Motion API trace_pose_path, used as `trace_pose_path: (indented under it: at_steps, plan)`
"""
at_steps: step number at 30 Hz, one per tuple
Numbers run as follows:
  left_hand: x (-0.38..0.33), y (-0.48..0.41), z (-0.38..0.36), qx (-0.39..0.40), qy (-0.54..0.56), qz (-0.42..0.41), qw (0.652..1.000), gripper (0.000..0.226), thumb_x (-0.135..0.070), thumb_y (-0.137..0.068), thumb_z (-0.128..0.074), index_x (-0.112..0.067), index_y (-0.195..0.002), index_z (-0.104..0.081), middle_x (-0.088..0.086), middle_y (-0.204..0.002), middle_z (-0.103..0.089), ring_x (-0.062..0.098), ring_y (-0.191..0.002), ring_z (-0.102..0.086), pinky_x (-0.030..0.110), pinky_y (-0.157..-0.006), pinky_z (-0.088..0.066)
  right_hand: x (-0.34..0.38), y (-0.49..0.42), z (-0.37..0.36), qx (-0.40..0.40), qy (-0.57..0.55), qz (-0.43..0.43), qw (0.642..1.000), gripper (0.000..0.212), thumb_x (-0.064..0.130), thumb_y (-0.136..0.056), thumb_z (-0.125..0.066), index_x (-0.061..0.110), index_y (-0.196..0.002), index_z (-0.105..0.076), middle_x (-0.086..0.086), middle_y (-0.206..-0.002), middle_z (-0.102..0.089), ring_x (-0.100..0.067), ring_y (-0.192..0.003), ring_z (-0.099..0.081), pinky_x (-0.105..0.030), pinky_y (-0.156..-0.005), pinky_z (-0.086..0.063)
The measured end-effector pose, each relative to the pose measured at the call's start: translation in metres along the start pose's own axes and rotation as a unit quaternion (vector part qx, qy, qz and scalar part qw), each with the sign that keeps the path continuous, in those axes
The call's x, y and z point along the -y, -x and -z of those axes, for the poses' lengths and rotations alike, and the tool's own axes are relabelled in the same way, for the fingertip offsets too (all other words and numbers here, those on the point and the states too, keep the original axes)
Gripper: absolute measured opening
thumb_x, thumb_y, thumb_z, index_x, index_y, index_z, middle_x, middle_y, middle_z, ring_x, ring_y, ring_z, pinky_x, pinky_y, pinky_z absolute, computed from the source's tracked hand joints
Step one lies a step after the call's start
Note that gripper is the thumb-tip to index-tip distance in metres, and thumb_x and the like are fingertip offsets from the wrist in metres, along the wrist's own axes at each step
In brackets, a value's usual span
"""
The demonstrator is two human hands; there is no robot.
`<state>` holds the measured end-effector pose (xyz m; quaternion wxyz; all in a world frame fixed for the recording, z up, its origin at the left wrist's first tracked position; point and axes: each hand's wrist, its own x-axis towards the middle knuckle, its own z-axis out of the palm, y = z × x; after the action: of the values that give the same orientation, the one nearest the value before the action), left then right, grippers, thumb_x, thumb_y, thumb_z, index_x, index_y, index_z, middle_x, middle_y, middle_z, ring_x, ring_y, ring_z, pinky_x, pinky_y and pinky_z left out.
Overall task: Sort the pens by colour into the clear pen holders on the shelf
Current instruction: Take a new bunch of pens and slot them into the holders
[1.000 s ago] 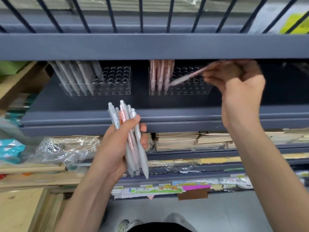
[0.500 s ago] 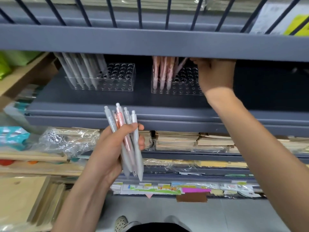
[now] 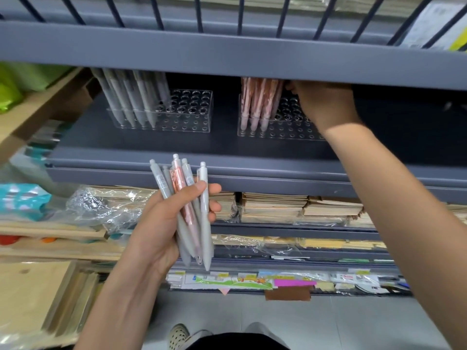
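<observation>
Grey shelf (image 3: 151, 150) carries two clear racks: grey-pen holder (image 3: 192, 122) at 11 o'clock, pink-pen holder (image 3: 285, 132) at 1 o'clock. Over the pink one the right hand (image 3: 326, 104) reaches in, fingers hidden by the upper shelf lip; grip cannot be told. At 6 o'clock the left hand (image 3: 161, 223) clasps the unsorted bundle (image 3: 204, 223), mostly grey, with one pink pen (image 3: 182, 198). Risks: blind seating misses a hole; wrist shoves the light holder; fanned bundle slips.

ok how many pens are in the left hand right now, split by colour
grey pens: 4
pink pen: 1
total in the left hand: 5 that show
</observation>
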<state>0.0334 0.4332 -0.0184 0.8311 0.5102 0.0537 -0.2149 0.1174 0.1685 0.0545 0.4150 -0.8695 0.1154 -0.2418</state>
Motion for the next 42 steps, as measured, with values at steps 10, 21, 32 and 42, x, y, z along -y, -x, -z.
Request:
trace_pose_path:
  at_steps: [10, 21, 32, 42]
  plan:
    - [-0.016, 0.000, 0.028, 0.031, 0.002, 0.002, 1.000, 0.041, -0.012, -0.075, -0.069, 0.007, -0.111, -0.061, 0.022, -0.097, -0.075, 0.023, -0.061, -0.069, 0.028, -0.053, -0.056, 0.030, 0.094, -0.019, 0.036, -0.091, -0.009, 0.995, 0.014, 0.028, -0.086, -0.067, 0.024, -0.075, -0.075, 0.009, -0.059, -0.066, 0.006, -0.050, -0.052, -0.007, -0.050, -0.037]
    - [-0.033, 0.003, 0.073, 0.105, -0.039, -0.008, 0.994, 0.026, -0.019, -0.076, -0.073, -0.003, -0.096, -0.071, 0.027, -0.097, -0.074, 0.038, -0.078, -0.075, 0.033, -0.062, -0.061, 0.078, 0.129, -0.081, 0.281, -0.121, -0.012, 0.952, 0.007, 0.022, -0.082, -0.076, 0.017, -0.079, -0.077, 0.000, -0.067, -0.068, -0.005, -0.061, -0.054, -0.022, -0.056, -0.048]
    - [-0.046, 0.002, 0.110, 0.103, -0.048, -0.029, 0.993, 0.023, -0.015, -0.084, -0.071, 0.001, -0.097, -0.061, 0.021, -0.090, -0.075, 0.022, -0.052, -0.061, 0.029, -0.049, -0.051, 0.096, 0.144, -0.110, 0.201, -0.232, -0.059, 0.950, 0.015, 0.019, -0.090, -0.069, 0.005, -0.095, -0.072, -0.004, -0.075, -0.068, -0.016, -0.056, -0.055, -0.027, -0.048, -0.048]
    - [-0.060, 0.002, 0.123, 0.065, -0.028, -0.007, 0.997, 0.014, -0.015, -0.094, -0.062, -0.007, -0.085, -0.053, 0.010, -0.068, -0.062, 0.020, -0.046, -0.051, 0.028, -0.046, -0.046, 0.113, 0.100, -0.118, -0.001, -0.277, -0.026, 0.961, 0.011, 0.000, -0.094, -0.056, 0.006, -0.103, -0.058, -0.005, -0.078, -0.070, -0.022, -0.071, -0.070, -0.031, -0.072, -0.059]
